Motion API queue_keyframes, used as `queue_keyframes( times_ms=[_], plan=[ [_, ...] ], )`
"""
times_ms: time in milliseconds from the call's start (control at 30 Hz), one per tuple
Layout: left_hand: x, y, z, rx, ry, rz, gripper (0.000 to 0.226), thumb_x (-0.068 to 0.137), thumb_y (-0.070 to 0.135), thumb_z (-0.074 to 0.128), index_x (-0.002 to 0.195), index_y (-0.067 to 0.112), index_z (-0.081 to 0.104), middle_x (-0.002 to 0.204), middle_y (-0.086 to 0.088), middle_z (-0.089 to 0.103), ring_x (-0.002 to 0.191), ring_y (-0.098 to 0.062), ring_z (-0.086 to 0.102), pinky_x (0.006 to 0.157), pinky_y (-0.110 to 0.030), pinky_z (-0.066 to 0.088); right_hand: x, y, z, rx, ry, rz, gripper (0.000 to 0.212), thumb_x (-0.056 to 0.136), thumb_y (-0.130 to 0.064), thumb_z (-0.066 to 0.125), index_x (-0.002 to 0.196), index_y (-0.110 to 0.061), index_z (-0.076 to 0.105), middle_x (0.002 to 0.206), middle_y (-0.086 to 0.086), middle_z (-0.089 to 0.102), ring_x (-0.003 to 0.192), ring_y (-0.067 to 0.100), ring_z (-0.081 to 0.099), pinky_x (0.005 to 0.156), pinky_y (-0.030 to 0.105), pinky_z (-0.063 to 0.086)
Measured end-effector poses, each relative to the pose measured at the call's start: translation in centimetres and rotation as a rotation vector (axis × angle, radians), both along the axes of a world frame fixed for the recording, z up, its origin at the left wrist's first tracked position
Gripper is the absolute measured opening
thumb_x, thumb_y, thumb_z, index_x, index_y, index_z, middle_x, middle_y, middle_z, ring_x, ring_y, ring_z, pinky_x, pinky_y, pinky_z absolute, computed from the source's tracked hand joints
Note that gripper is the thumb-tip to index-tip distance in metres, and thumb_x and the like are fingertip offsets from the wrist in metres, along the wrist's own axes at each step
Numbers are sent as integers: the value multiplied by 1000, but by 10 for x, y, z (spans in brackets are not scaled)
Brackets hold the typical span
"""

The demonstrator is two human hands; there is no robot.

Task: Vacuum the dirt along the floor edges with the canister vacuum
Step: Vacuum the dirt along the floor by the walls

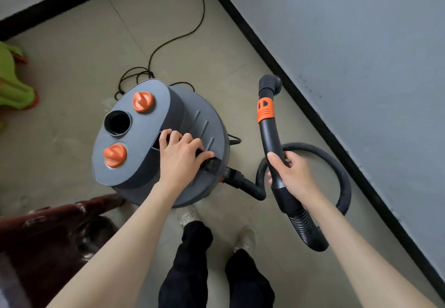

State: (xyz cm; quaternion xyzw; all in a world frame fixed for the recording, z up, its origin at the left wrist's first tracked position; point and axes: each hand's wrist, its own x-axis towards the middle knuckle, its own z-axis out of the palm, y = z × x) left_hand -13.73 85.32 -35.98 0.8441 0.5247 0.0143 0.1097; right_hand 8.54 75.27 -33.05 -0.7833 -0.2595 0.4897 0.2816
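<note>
Grey canister (168,120) standing on the floor (72,55) in the middle of the frame, its flat oval top tilted toward the left. On that top, two orange knobs (143,101), one above and one below an open round port (118,123). Left hand (181,157) laid over the canister's handle (201,152) at the right side of the top, fingers curled round it, thumb toward the lower right.

Black ribbed hose (337,177) leaving the canister's lower right side, looping out to the right and back down to the wand (271,134). Right hand (292,175) right of centre, gripping the curved black wand, fingers wrapped round it and thumb laid along its upper side. Orange collar (265,110) on the wand above the hand. Small nozzle (273,84) at the wand's top end, near the black baseboard (301,91) that runs diagonally from top centre to lower right; whether it touches the baseboard or floor cannot be told.

Black cord (199,14) bunched behind the canister and trailing off to the top edge. Grey wall (361,31) filling the upper right. A second stretch of baseboard across the upper left. Green plastic object (12,84) at the left edge. Dark reddish-brown furniture (48,230) in the lower left. Black trousers (192,259) and pale shoes (245,238) at bottom centre.
</note>
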Motion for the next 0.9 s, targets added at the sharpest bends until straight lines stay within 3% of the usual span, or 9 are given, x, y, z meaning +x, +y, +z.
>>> queue_keyframes(
  times_ms=[167, 333, 467, 600, 800, 900],
  plan=[
    [44, -61, 5, -50, 15, -86, 38, 86, 51, 56, 79, 16, 70, 80, -2, 63, 88, -28, 51, 102, -45, 25, 43, -77, 3, -14, -13, -72, 35, 90, -39, 62, 89, -4, 57, 79, 20, 67, 77, 41, 64, 75, 57, 54],
    [79, -119, 8, -102, 35, -167, 36, 87, 49, 57, 78, 17, 69, 80, -1, 63, 89, -28, 50, 102, -46, 24, 70, -150, 9, -30, -40, -146, 29, 89, -39, 62, 84, -10, 58, 68, 8, 67, 67, 32, 66, 71, 50, 55],
    [104, -164, 11, -121, 73, -231, 36, 89, 49, 54, 83, 16, 69, 85, -2, 64, 95, -29, 50, 104, -45, 20, 80, -219, 13, -37, -30, -296, 33, 88, -39, 62, 87, -6, 59, 74, 16, 67, 70, 36, 65, 69, 47, 53],
    [128, -206, 10, -134, 83, -280, 37, 92, 49, 49, 89, 17, 68, 93, -3, 65, 102, -30, 49, 106, -45, 16, 82, -291, 13, -45, -13, -467, 30, 89, -37, 62, 84, -8, 56, 69, 12, 65, 61, 27, 61, 66, 47, 53],
    [165, -264, 7, -136, 98, -360, 38, 94, 49, 46, 93, 18, 68, 94, -1, 64, 105, -28, 47, 106, -45, 15, 82, -372, 9, -46, -32, -681, 24, 88, -40, 63, 83, -17, 58, 79, 14, 69, 75, 34, 67, 77, 51, 54],
    [185, -290, 5, -143, 85, -453, 37, 94, 47, 47, 90, 17, 67, 90, 0, 63, 105, -27, 46, 104, -45, 15, 82, -407, 11, -19, -30, -775, 22, 88, -40, 63, 83, -20, 59, 73, 7, 69, 75, 32, 67, 80, 53, 54]
  ],
)
